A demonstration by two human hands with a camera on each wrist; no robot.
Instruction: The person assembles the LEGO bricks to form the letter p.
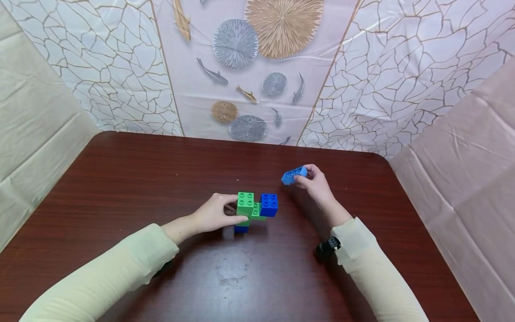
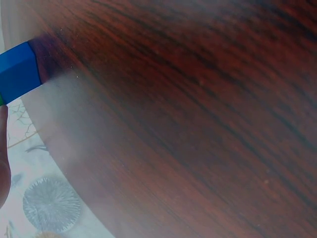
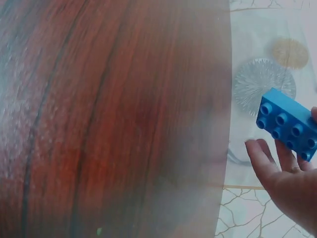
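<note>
My left hand (image 1: pixel 213 213) grips a small assembly of toy building bricks between thumb and fingers. A bright green brick (image 1: pixel 245 203) tops its left side, a dark blue brick (image 1: pixel 268 205) its right. Another green brick (image 1: pixel 256 211) joins them lower down, with a blue brick (image 1: pixel 241 229) at the bottom left. The left wrist view catches only a blue brick (image 2: pixel 20 72) and part of a finger. Farther right, my right hand (image 1: pixel 319 188) pinches a lighter blue, longer brick (image 1: pixel 293 175), tilted and apart from the assembly. Its rows of studs show in the right wrist view.
Both hands work over a dark reddish-brown wooden table (image 1: pixel 132 179). Behind its far edge hangs a patterned cloth (image 1: pixel 249 89), with pale draped fabric (image 1: pixel 454 179) at the sides. A black watch (image 1: pixel 327 247) is on the right wrist.
</note>
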